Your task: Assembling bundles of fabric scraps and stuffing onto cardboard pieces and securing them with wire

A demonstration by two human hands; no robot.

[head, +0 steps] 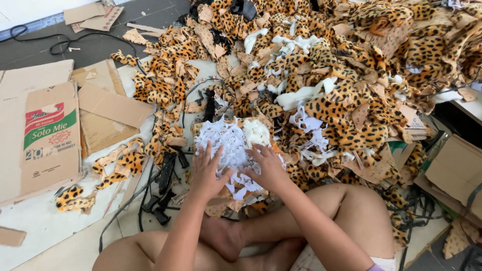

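I sit cross-legged on the floor. A clump of white shredded scraps (230, 143) lies in front of my legs, on top of leopard-print fabric pieces. My left hand (207, 171) rests flat on the clump's near left side, fingers spread. On the near right side, my right hand (268, 168) presses the scraps with its fingers apart. Neither hand closes around anything. A large heap of leopard-print fabric scraps (346, 75) mixed with white pieces spreads beyond and to the right.
Flattened cardboard sheets (103, 108) and a printed carton (50, 135) lie at the left. Black straps and buckles (163, 190) sit by my left knee. A black cable (60, 42) runs across the grey floor at the far left. More cardboard (454, 170) is at the right.
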